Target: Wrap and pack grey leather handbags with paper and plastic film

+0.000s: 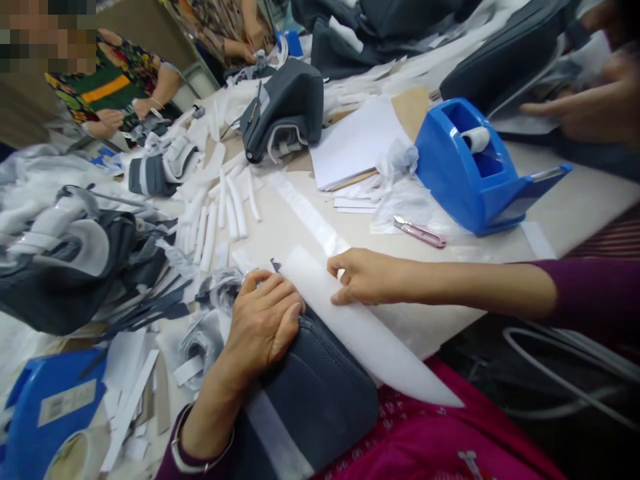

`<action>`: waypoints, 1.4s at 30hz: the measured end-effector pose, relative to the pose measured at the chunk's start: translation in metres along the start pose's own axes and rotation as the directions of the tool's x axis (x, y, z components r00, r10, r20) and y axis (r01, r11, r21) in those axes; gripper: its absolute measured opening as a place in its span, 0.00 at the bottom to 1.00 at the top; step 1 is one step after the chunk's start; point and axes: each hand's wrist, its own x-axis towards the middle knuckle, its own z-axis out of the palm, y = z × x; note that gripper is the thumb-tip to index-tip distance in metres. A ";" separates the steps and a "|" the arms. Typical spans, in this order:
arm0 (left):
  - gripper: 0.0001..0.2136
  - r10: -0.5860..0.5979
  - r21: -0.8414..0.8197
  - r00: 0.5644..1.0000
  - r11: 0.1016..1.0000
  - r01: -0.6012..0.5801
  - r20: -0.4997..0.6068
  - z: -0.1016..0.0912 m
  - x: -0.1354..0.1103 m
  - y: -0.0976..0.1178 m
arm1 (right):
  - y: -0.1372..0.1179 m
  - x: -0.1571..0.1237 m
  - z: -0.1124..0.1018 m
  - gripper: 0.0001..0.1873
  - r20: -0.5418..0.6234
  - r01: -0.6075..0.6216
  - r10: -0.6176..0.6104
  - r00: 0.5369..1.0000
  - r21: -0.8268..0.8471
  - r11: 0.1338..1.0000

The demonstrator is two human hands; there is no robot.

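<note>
A dark grey bag piece with a stitched edge leans against the lap, and a pale clear strip crosses its lower part. My left hand is closed over its upper edge, the fingertips hidden behind it. Along the bag's right side lies a long white foam strip with a pointed lower end. My right hand rests across this foam, its fingers curled in against it. A shiny clear strip runs over the table up to the right fingers; whether they touch it I cannot tell.
A blue tape dispenser, pink-handled thread snips and white paper sheets lie beyond. Dark bags, white tubes and scraps crowd the left. Another blue dispenser stands lower left. A co-worker's hand holds a bag at right.
</note>
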 end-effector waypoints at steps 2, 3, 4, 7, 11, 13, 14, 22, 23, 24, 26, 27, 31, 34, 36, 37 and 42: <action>0.14 -0.012 -0.014 1.000 1.000 0.011 -0.008 -0.001 0.000 0.000 | 0.000 0.012 0.005 0.08 0.072 -0.005 -0.001 0.997 0.070 0.998; 0.14 -0.018 -0.021 1.000 1.000 0.018 -0.011 -0.001 0.000 0.000 | 0.000 0.017 0.006 0.08 0.097 -0.010 0.001 0.995 0.096 0.995; 0.14 -0.023 -0.029 1.000 0.999 0.023 -0.012 -0.002 0.000 0.000 | 0.001 0.020 0.006 0.08 0.116 -0.022 0.009 0.993 0.116 0.993; 0.14 -0.031 -0.046 0.999 0.998 0.031 -0.007 -0.002 0.000 0.000 | 0.003 0.021 0.008 0.07 0.205 -0.106 0.073 0.976 0.154 0.982; 0.14 -0.026 -0.050 1.000 0.998 0.025 -0.016 -0.002 0.000 0.000 | 0.003 0.020 0.015 0.07 0.340 -0.186 0.089 0.936 0.263 0.947; 0.14 -0.022 -0.041 1.000 0.999 0.022 -0.018 -0.001 0.000 0.000 | 0.000 0.025 0.021 0.07 0.363 -0.169 0.039 0.931 0.334 0.927; 0.14 -0.020 -0.035 1.000 0.999 0.020 -0.018 -0.001 0.000 0.000 | -0.003 0.028 0.024 0.06 0.371 -0.164 0.018 0.928 0.365 0.916; 0.13 -0.009 -0.021 0.999 1.000 0.009 -0.037 0.001 0.002 -0.001 | -0.028 0.058 0.040 0.13 0.420 -0.204 0.024 0.907 0.390 0.898; 0.13 -0.015 -0.026 0.999 1.000 0.014 -0.040 0.001 0.002 -0.002 | -0.029 0.060 0.040 0.13 0.396 -0.172 -0.011 0.918 0.423 0.890; 0.12 -0.027 -0.033 0.999 0.999 0.025 -0.040 0.002 0.001 -0.003 | -0.028 0.061 0.039 0.12 0.365 -0.138 -0.044 0.930 0.456 0.880; 0.11 -0.056 -0.054 0.998 0.997 0.055 -0.019 0.004 0.001 -0.005 | -0.022 0.056 0.037 0.10 0.335 -0.097 -0.080 0.939 0.479 0.872; 0.11 -0.068 -0.068 0.998 0.995 0.068 0.002 0.004 0.001 -0.006 | -0.017 0.050 0.035 0.10 0.325 -0.071 -0.101 0.940 0.476 0.877; 0.12 -0.055 -0.136 0.992 0.988 0.070 0.111 0.004 -0.001 -0.008 | 0.021 0.001 0.033 0.25 -0.001 0.334 -0.348 0.938 0.288 0.898; 0.12 -0.021 -0.184 0.984 0.982 0.054 0.177 0.000 -0.001 -0.006 | 0.048 -0.041 0.039 0.30 -0.180 0.618 -0.613 0.770 -0.028 0.785; 0.11 -0.002 -0.207 0.983 0.978 0.040 0.184 -0.002 -0.001 -0.004 | 0.058 -0.059 0.045 0.25 -0.140 0.687 -0.704 0.696 -0.157 0.710; 0.10 0.003 -0.213 0.984 0.976 0.036 0.180 -0.003 -0.001 -0.003 | 0.060 -0.063 0.047 0.21 -0.112 0.713 -0.739 0.665 -0.201 0.672; 0.09 -0.002 -0.232 0.987 0.972 0.040 0.163 -0.004 -0.002 -0.001 | 0.057 -0.056 0.058 0.13 -0.076 0.761 -0.796 0.600 -0.253 0.598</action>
